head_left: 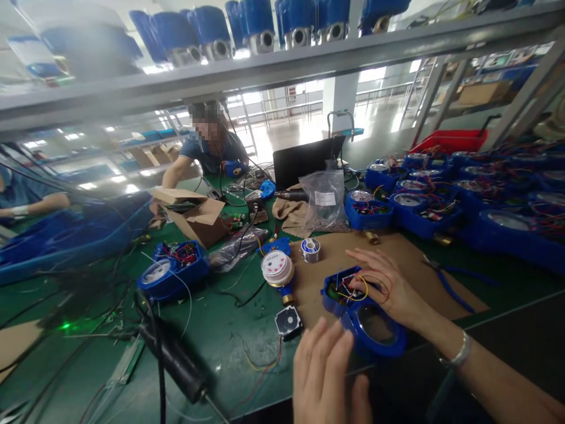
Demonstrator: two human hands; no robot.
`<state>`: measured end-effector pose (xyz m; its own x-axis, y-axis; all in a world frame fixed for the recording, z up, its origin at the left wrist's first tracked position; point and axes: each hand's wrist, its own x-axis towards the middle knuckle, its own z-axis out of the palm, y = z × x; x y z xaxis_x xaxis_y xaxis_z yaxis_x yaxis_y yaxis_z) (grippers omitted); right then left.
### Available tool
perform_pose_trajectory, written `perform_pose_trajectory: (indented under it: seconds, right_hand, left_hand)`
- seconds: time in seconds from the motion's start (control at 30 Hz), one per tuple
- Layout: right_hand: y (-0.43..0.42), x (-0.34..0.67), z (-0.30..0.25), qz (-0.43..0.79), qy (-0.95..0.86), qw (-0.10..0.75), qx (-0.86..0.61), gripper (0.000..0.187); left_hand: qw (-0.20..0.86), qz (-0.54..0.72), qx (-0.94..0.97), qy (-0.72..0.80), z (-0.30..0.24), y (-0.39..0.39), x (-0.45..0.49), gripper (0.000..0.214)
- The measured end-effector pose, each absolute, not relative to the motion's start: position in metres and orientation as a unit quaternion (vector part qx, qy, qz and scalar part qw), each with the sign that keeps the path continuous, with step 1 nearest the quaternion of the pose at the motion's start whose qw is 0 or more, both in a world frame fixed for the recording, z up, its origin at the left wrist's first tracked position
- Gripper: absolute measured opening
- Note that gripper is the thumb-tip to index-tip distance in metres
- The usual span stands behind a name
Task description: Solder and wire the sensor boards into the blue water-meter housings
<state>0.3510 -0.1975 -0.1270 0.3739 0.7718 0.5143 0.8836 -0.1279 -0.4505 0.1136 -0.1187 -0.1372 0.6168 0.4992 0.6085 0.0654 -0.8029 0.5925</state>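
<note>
My right hand (391, 288) reaches over a small blue meter housing (333, 300). Its thumb side is bent down at the red and yellow wires (365, 287), which loop up past the fingers; the other fingers stretch out above. The exact grip is partly hidden. A blue ring-shaped lid with a clear window (377, 324) hangs open on the near side of the housing. In front, close to the camera, my left hand (324, 374) is raised with fingers extended and the thumb apart, holding nothing.
Around lie a white-faced water meter (277, 268), solder spool (310, 250), square black part (288, 322), blue-handled pliers (450, 277) and black-handled tool (176, 359) with cord. Wired blue housings (419, 200) crowd the right. A co-worker (207, 144) sits opposite; a shelf (265, 65) crosses above.
</note>
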Motion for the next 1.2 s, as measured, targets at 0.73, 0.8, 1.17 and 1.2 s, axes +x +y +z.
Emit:
perform_pose_trajectory:
  seconds: [0.73, 0.8, 1.17, 1.2]
  right_hand:
    - [-0.191, 0.365, -0.119, 0.120, -0.442, 0.562, -0.689, 0.026]
    - [-0.191, 0.364, -0.118, 0.067, -0.450, 0.552, -0.699, 0.024]
    - [-0.223, 0.396, -0.137, 0.168, -0.484, 0.522, -0.682, 0.094]
    - [-0.227, 0.398, -0.144, 0.208, -0.481, 0.528, -0.668, 0.107]
  left_hand:
    - [0.289, 0.189, 0.913, 0.219, -0.085, -0.087, 0.230, 0.016]
    - [0.287, 0.195, 0.911, 0.224, -0.085, -0.087, 0.243, 0.010]
    - [0.350, 0.282, 0.883, 0.136, -0.120, -0.097, 0.258, 0.012]
    - [0.350, 0.296, 0.881, 0.112, -0.122, -0.098, 0.257, 0.012]
